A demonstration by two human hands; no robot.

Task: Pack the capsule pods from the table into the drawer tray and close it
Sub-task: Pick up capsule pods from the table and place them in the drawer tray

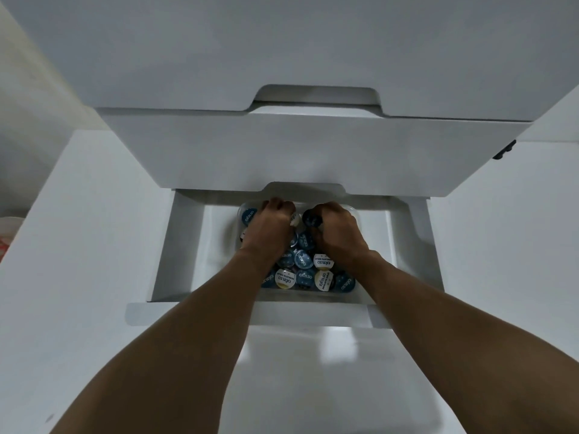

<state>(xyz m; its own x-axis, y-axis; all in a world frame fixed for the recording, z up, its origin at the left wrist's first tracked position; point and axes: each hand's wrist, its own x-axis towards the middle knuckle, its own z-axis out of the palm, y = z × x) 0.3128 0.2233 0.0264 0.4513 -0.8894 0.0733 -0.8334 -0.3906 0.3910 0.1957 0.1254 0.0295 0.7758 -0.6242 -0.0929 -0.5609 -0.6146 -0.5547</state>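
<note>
Drawer (185, 245) position: pulled out, open at the top, white inside. The front of the upper drawer (313, 151) overhangs its far end.

Tray (313, 296): one clear plastic tray sits on the drawer floor, about midway between the side walls, with bare white floor on either side. Its near rim lies close to the drawer's front panel. Its far end is under the overhang.

Contents: the capsule pods (302, 261) lie in the tray in a loose, overlapping pile, most of them lid up. The majority have blue lids with white print. Several have white-and-gold lids, grouped toward the near end. No pods are seen on the drawer floor outside the tray.

Hands: both reach into the far half of the tray, forearms running over its near rim.
- Left hand (272, 223): fingers curled downward among the pods at the far left. A white-lidded pod (294, 220) shows at the fingertips, but whether it is gripped cannot be told.
- Right hand (336, 233): fingers curled round a dark pod (312, 218) at the far right and holding it just above the pile.

The two hands are near each other but apart.
</note>
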